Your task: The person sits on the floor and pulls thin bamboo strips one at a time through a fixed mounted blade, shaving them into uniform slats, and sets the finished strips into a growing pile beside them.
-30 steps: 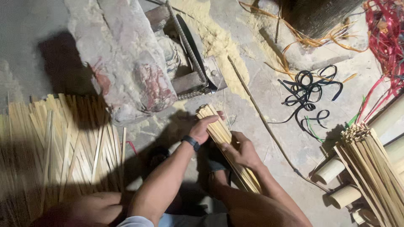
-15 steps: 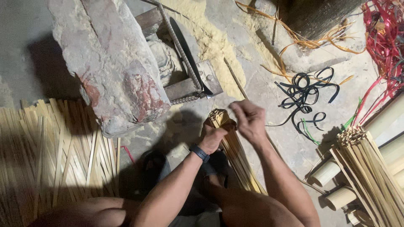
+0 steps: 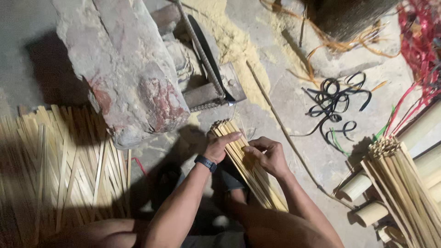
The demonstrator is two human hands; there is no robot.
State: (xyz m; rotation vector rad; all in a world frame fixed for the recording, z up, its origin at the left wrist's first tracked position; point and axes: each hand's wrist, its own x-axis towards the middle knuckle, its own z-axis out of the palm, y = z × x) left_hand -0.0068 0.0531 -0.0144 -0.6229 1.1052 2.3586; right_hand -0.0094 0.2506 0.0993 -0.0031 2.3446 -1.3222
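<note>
I hold a bundle of thin bamboo strips [image 3: 248, 167] between both hands, low in the middle of the scene, just above my knees. The bundle runs slantwise, its far end pointing up and left toward the big stone [image 3: 124, 78], its near end slipping down to the right over my leg. My left hand [image 3: 220, 146] lies on the far end of the bundle, fingers pressed together and laid flat along the top of the strips, thumb tucked under; a dark band [image 3: 205, 163] sits on that wrist. My right hand [image 3: 268, 154] is just beside it to the right, curled around the middle of the bundle, fingers bent and closed on the strips from the right side. The two hands are near each other but not touching.

To the left, a wide fan of loose flat bamboo strips [image 3: 69, 160] is spread over the floor [image 3: 285, 82]. Beyond my hands, against the right side of the stone, a dark blade in a metal mount [image 3: 206, 64] rests amid pale sawdust [image 3: 234, 41]. Far right, a tangle of black cord [image 3: 335, 98] lies on the floor, with red strands [image 3: 420, 50] at the edge. Near right, a thick tied bundle of bamboo sticks [image 3: 404, 183] leans beside short cut bamboo tubes [image 3: 363, 197].
</note>
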